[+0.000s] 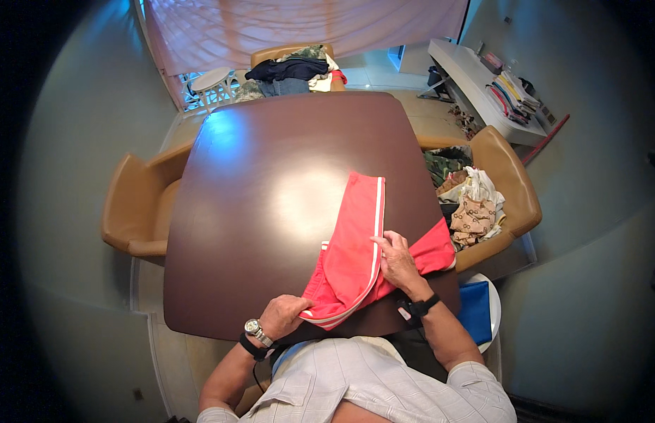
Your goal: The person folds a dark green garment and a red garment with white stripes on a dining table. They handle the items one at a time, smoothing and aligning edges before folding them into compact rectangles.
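Observation:
A pair of red track pants (354, 217) with white side stripes lies near the front right of a dark brown table (242, 222). One leg points away from me. The other (436, 248) is spread to the right, up to the table's edge. At the near end, my left hand (286, 315) pinches the pants by a corner beside the gathered waistband. My right hand (399, 261) is on the striped edge of the far-pointing leg, its index finger over the stripe and the fabric's edge at its fingertips. Its thumb is partly hidden.
Piled clothes (473, 211) fill a tan armchair (518, 195) at right; more clothes (290, 71) lie on a chair beyond the table. A tan armchair (131, 206) stands left. Blue folded fabric (475, 312) rests on a white stool (495, 306). A white desk (465, 79) holds folded clothes (512, 95).

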The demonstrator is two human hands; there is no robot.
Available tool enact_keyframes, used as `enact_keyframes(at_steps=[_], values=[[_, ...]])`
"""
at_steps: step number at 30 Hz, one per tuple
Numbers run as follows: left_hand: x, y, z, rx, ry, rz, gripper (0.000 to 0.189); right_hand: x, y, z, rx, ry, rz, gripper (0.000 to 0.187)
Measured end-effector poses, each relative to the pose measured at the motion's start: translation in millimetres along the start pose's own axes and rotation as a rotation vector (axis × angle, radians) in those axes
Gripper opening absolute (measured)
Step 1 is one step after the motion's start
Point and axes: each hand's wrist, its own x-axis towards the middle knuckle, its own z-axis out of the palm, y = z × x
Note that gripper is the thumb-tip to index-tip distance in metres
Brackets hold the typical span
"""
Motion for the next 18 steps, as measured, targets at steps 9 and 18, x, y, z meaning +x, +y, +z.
enact_keyframes(at_steps=[9,18], values=[[-27.3,15.6,-25.7,-0.302,0.132,-0.262,0.018,5.5,6.7,33.7,-0.05,0.034,-0.171,0.01],[-50.1,22.7,-40.8,-0.427,0.162,-0.407,0.02,18.2,-8.9,36.6,-0.14,0.084,0.208,0.061]])
